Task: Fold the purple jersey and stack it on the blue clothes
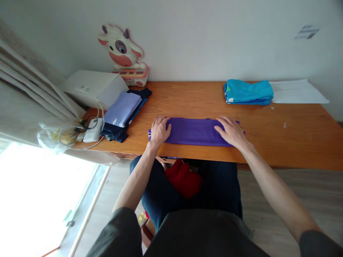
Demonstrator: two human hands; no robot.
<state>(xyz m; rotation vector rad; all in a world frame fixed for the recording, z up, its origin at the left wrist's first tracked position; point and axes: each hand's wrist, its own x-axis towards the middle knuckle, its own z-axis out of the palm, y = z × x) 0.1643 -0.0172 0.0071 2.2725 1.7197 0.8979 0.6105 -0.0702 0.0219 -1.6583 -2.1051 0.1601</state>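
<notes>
A purple garment (pixel 193 132), folded into a long flat strip, lies near the front edge of the wooden table (pixel 182 96). White-striped edging peeks out at its left end. My left hand (pixel 160 130) rests on that end with its fingers stretched forward and the thumb apart. On the right end lies my right hand (pixel 229 131), palm down, fingers extended and thumb spread inward. Both hands press flat on the cloth rather than gripping it. The cloth under the palms is hidden.
Folded blue clothes (pixel 249 91) sit at the back right beside white paper (pixel 297 91). To the left are a lavender and navy clothes pile (pixel 123 109), a white box (pixel 93 85), a cow toy keyboard (pixel 128 59), a white power strip (pixel 93 130) with cables and a plastic bag (pixel 60 137).
</notes>
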